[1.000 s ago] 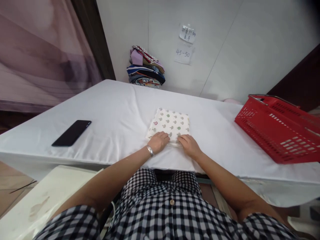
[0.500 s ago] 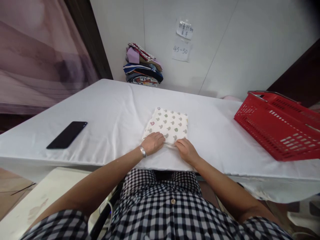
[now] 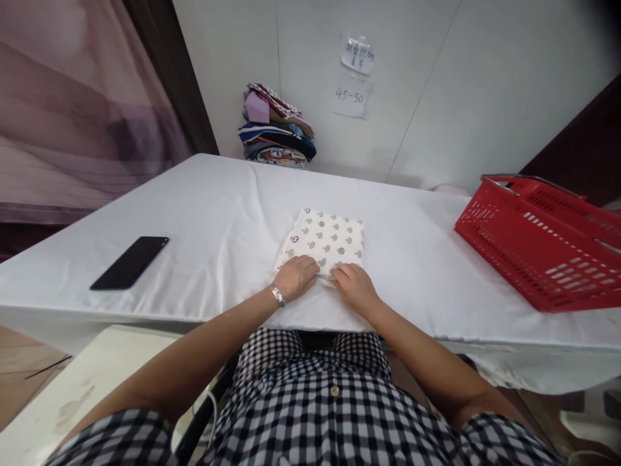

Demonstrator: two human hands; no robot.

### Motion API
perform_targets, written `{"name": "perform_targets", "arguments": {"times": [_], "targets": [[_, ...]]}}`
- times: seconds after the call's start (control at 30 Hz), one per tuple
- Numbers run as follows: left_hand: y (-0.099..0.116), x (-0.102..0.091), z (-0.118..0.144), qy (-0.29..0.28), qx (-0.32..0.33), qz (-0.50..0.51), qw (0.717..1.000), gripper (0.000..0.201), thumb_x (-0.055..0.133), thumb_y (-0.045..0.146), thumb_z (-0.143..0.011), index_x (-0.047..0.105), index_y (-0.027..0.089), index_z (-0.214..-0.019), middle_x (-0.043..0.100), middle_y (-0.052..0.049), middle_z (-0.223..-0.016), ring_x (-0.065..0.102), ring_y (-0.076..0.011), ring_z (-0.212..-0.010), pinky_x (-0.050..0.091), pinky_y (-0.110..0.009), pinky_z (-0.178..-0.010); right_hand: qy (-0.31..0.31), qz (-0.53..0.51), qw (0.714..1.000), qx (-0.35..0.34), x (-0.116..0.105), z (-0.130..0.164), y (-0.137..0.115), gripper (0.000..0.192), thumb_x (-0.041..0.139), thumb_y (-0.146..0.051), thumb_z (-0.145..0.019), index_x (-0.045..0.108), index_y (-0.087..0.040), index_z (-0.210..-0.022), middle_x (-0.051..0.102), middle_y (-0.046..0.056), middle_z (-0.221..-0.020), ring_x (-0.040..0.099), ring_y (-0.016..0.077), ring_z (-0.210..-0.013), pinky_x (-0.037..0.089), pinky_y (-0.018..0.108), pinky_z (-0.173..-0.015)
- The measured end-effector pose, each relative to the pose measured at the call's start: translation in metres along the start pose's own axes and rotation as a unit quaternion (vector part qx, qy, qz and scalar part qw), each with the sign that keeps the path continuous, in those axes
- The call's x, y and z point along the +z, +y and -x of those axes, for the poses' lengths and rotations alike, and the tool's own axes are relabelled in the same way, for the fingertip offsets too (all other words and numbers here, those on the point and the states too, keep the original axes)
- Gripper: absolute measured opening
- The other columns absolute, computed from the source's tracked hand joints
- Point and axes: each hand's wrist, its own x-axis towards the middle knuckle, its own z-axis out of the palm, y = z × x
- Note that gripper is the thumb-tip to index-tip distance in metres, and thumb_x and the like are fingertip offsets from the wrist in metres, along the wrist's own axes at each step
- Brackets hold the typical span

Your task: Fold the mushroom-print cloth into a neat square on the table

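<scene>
A folded white cloth (image 3: 326, 238) printed with grey, green and red mushroom shapes lies flat on the white-covered table (image 3: 407, 259), close to the front edge. My left hand (image 3: 296, 277) is closed on its near left edge, and a silver bracelet circles that wrist. On the near edge further right, my right hand (image 3: 356, 287) grips the folded layers between thumb and fingers. A short stretch of layered edge shows between the two hands. My fingertips partly cover the cloth's near side.
A black phone (image 3: 130, 263) lies at the table's left. On the right stands a red plastic basket (image 3: 528, 252) with metal handles. Folded fabrics (image 3: 279, 133) are stacked at the back against the wall, below and left of two paper signs (image 3: 350, 97).
My right hand has shifted slightly left along the near edge, closer to my left hand. The cloth and my left hand stay nearly where they were.
</scene>
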Motion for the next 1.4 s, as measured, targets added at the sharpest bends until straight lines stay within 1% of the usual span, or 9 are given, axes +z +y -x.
{"name": "perform_targets", "arguments": {"times": [0.17, 0.27, 0.43, 0.53, 0.77, 1.1, 1.2, 1.3, 1.4], "targets": [[0.017, -0.002, 0.012, 0.037, 0.001, -0.013, 0.999, 0.017, 0.046, 0.024, -0.089, 0.061, 0.019, -0.085, 0.060, -0.003, -0.079, 0.051, -0.0176, -0.075, 0.038, -0.032, -0.067, 0.002, 0.009, 1.000, -0.002, 0.004, -0.003, -0.002, 0.019, 0.044, -0.022, -0.091, 0.061, -0.016, -0.097, 0.057, 0.007, -0.089, 0.046, 0.0199, -0.081, 0.034, 0.031, -0.071], [0.029, 0.000, 0.020, 0.028, 0.005, -0.008, 1.000, 0.017, 0.046, 0.022, -0.089, 0.062, 0.020, -0.089, 0.062, -0.002, -0.081, 0.052, -0.0174, -0.076, 0.039, -0.032, -0.068, 0.009, -0.001, 1.000, 0.002, 0.005, -0.004, -0.001, 0.019, 0.043, -0.022, -0.091, 0.061, -0.016, -0.094, 0.057, 0.007, -0.089, 0.046, 0.0198, -0.082, 0.034, 0.031, -0.071], [0.035, 0.003, 0.024, 0.015, -0.038, 0.011, 0.999, 0.018, 0.048, 0.021, -0.088, 0.062, 0.019, -0.098, 0.063, -0.004, -0.089, 0.054, -0.0180, -0.085, 0.041, -0.032, -0.074, 0.020, -0.042, 0.999, 0.006, 0.003, -0.004, -0.002, 0.020, 0.041, -0.020, -0.092, 0.061, -0.015, -0.094, 0.057, 0.007, -0.089, 0.046, 0.0190, -0.082, 0.034, 0.030, -0.071], [0.034, 0.007, 0.022, 0.017, -0.048, 0.013, 0.999, 0.017, 0.050, 0.019, -0.087, 0.063, 0.020, -0.096, 0.063, -0.004, -0.086, 0.054, -0.0180, -0.083, 0.041, -0.031, -0.072, 0.019, -0.042, 0.999, -0.004, 0.004, -0.001, -0.006, 0.021, 0.040, -0.021, -0.092, 0.061, -0.016, -0.093, 0.058, 0.007, -0.088, 0.046, 0.0190, -0.081, 0.033, 0.030, -0.071], [0.029, 0.016, 0.017, 0.040, -0.054, -0.024, 0.997, 0.016, 0.051, 0.017, -0.085, 0.063, 0.019, -0.076, 0.059, -0.004, -0.074, 0.052, -0.0177, -0.074, 0.038, -0.031, -0.067, 0.013, -0.013, 1.000, -0.020, 0.010, 0.004, -0.008, 0.023, 0.040, -0.021, -0.092, 0.062, -0.016, -0.091, 0.057, 0.007, -0.089, 0.044, 0.0188, -0.079, 0.032, 0.031, -0.069], [0.024, 0.006, 0.018, 0.040, -0.062, -0.023, 0.997, 0.025, 0.046, 0.023, -0.089, 0.059, 0.019, -0.069, 0.056, -0.004, -0.068, 0.049, -0.0172, -0.069, 0.034, -0.033, -0.063, -0.024, 0.004, 0.999, -0.034, 0.005, 0.003, -0.009, 0.018, 0.044, -0.020, -0.090, 0.061, -0.016, -0.097, 0.056, 0.008, -0.091, 0.044, 0.0204, -0.083, 0.032, 0.033, -0.070], [0.017, -0.001, 0.023, 0.035, -0.070, -0.015, 0.997, 0.024, 0.046, 0.028, -0.089, 0.060, 0.019, -0.072, 0.057, -0.004, -0.071, 0.050, -0.0178, -0.072, 0.035, -0.033, -0.066, -0.015, 0.008, 0.999, -0.035, 0.007, 0.004, -0.009, 0.021, 0.042, -0.021, -0.092, 0.060, -0.016, -0.099, 0.056, 0.008, -0.092, 0.045, 0.0201, -0.083, 0.032, 0.033, -0.071], [0.005, -0.008, 0.030, 0.049, -0.070, -0.012, 0.996, 0.017, 0.049, 0.030, -0.087, 0.061, 0.018, -0.088, 0.062, -0.007, -0.091, 0.053, -0.0204, -0.088, 0.038, -0.035, -0.075, -0.005, 0.015, 0.999, -0.035, 0.010, 0.005, -0.009, 0.021, 0.041, -0.022, -0.092, 0.061, -0.017, -0.098, 0.057, 0.008, -0.092, 0.045, 0.0200, -0.082, 0.032, 0.033, -0.071], [-0.010, -0.014, 0.036, 0.046, -0.063, 0.004, 0.997, 0.019, 0.051, 0.027, -0.087, 0.059, 0.020, -0.102, 0.062, -0.007, -0.105, 0.052, -0.0214, -0.100, 0.038, -0.038, -0.084, 0.009, 0.028, 0.999, -0.042, 0.014, 0.008, -0.011, 0.022, 0.042, -0.020, -0.092, 0.061, -0.015, -0.100, 0.058, 0.009, -0.094, 0.045, 0.0203, -0.081, 0.033, 0.033, -0.072]]}}
